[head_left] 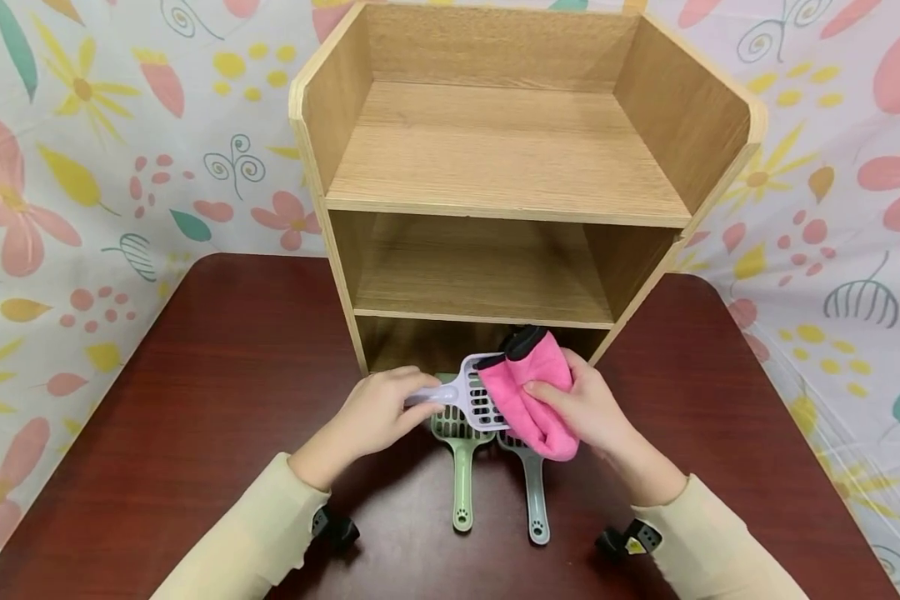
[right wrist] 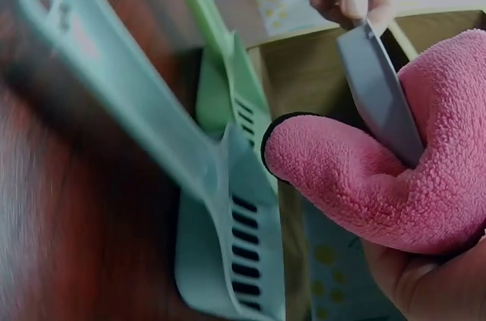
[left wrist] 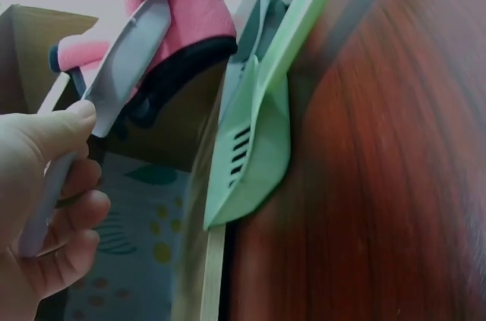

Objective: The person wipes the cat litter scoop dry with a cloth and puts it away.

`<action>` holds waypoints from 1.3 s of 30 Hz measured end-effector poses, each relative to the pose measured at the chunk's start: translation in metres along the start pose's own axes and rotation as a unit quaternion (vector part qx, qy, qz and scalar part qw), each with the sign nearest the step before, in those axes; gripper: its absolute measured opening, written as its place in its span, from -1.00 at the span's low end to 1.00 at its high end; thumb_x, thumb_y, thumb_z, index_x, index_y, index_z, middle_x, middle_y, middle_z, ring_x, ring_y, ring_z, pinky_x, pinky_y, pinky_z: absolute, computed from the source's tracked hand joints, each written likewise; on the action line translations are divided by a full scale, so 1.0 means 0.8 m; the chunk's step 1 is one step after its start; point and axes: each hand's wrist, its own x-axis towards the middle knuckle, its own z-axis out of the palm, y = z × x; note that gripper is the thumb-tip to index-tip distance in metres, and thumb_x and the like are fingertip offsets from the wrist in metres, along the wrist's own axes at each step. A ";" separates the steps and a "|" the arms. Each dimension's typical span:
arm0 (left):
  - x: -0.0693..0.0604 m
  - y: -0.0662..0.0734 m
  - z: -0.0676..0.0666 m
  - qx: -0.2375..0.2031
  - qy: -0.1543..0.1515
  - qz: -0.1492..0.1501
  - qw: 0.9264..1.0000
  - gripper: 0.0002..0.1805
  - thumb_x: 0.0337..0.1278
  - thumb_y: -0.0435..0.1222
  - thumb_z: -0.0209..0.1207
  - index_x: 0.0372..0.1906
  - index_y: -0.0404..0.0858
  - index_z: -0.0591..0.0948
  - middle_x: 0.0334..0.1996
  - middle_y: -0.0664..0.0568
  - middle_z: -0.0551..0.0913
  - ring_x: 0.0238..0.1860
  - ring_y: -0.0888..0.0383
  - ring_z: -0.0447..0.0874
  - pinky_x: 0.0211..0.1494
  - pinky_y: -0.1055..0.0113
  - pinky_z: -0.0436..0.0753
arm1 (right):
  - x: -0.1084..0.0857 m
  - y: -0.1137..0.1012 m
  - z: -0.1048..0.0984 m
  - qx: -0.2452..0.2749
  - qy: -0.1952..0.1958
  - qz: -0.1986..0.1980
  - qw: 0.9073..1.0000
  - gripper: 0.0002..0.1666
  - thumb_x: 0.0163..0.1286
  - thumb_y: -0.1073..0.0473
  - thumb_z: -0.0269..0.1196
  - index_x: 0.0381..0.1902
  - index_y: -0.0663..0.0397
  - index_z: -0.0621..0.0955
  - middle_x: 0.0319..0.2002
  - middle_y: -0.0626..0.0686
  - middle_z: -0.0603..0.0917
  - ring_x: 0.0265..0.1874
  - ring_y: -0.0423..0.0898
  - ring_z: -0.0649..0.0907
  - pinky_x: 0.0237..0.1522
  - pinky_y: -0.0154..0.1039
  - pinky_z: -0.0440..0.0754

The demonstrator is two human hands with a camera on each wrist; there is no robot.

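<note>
While a green litter scoop [head_left: 462, 467] and a grey-blue litter scoop [head_left: 534, 483] lie nearest on the table [head_left: 195, 433], above them the left hand [head_left: 381, 410] has a lilac litter scoop [head_left: 456, 392] in its grip, by the handle. The right hand [head_left: 591, 408] grips a pink plush cloth [head_left: 528, 392], folded around this scoop's head. Behind stands a wooden shelf unit [head_left: 510, 150], then a floral backdrop [head_left: 82, 187].

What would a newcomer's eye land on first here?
Probably the bright pink cloth near the centre, gripped by the right hand against the head of the lavender scoop, whose handle the left hand holds. Next, the green scoop and grey-blue scoop below, side by side before the wooden shelf.
</note>
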 end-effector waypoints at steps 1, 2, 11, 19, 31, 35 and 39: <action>0.001 -0.001 -0.001 -0.004 -0.004 0.002 1.000 -0.76 0.07 -0.12 0.28 -0.19 -0.14 0.68 -0.36 0.15 0.66 -0.41 0.26 0.60 -0.31 0.31 0.60 | 0.001 0.000 -0.003 -0.011 -0.004 -0.008 1.000 -0.43 0.19 0.18 0.34 0.12 0.24 0.43 -0.23 0.23 0.66 -0.38 -0.19 0.65 -0.28 -0.32 0.62; 0.001 -0.002 -0.001 -0.008 -0.008 0.004 1.000 -0.76 0.08 -0.12 0.28 -0.19 -0.15 0.68 -0.36 0.15 0.66 -0.39 0.25 0.61 -0.30 0.30 0.60 | 0.001 0.000 -0.006 -0.024 -0.008 -0.016 1.000 -0.43 0.19 0.17 0.34 0.12 0.25 0.44 -0.24 0.22 0.67 -0.38 -0.19 0.64 -0.28 -0.33 0.62; 0.001 -0.008 -0.006 -0.062 -0.032 0.023 0.997 -0.76 0.07 -0.17 0.29 -0.14 -0.13 0.71 -0.32 0.18 0.69 -0.36 0.32 0.55 -0.24 0.41 0.55 | 0.009 -0.003 -0.032 -0.130 -0.110 -0.097 0.981 -0.44 0.22 0.08 0.33 0.14 0.11 0.46 -0.28 0.01 0.69 -0.35 -0.22 0.62 -0.22 -0.36 0.57; 0.012 -0.006 -0.009 -0.071 -0.046 0.024 0.996 -0.77 0.06 -0.17 0.30 -0.15 -0.12 0.72 -0.34 0.20 0.69 -0.38 0.33 0.48 -0.28 0.45 0.50 | 0.024 -0.010 -0.040 -0.174 -0.155 -0.157 0.960 -0.66 0.19 0.22 0.30 -0.07 -0.06 0.52 -0.45 -0.13 0.61 -0.42 -0.21 0.57 -0.32 -0.34 0.56; 0.020 -0.007 -0.008 -0.074 -0.066 0.022 0.995 -0.75 0.08 -0.14 0.29 -0.14 -0.13 0.71 -0.32 0.18 0.69 -0.38 0.31 0.49 -0.27 0.47 0.50 | 0.036 -0.026 -0.026 -0.244 -0.151 -0.218 0.933 -0.71 0.16 0.24 0.31 -0.13 -0.08 0.58 -0.41 -0.14 0.62 -0.38 -0.20 0.56 -0.29 -0.31 0.53; 0.022 -0.007 -0.008 -0.082 -0.073 0.009 0.994 -0.74 0.07 -0.14 0.30 -0.15 -0.14 0.72 -0.32 0.18 0.69 -0.40 0.32 0.48 -0.29 0.48 0.50 | 0.038 -0.030 -0.021 -0.257 -0.147 -0.226 0.928 -0.66 0.16 0.25 0.30 -0.07 -0.07 0.58 -0.37 -0.13 0.65 -0.36 -0.20 0.57 -0.27 -0.29 0.54; 0.023 -0.004 -0.009 -0.084 -0.086 0.001 0.993 -0.74 0.07 -0.13 0.29 -0.15 -0.14 0.72 -0.34 0.19 0.69 -0.41 0.33 0.48 -0.29 0.49 0.49 | 0.040 -0.034 -0.014 -0.261 -0.156 -0.239 0.922 -0.61 0.15 0.28 0.28 -0.03 -0.06 0.58 -0.36 -0.13 0.66 -0.38 -0.21 0.56 -0.26 -0.28 0.54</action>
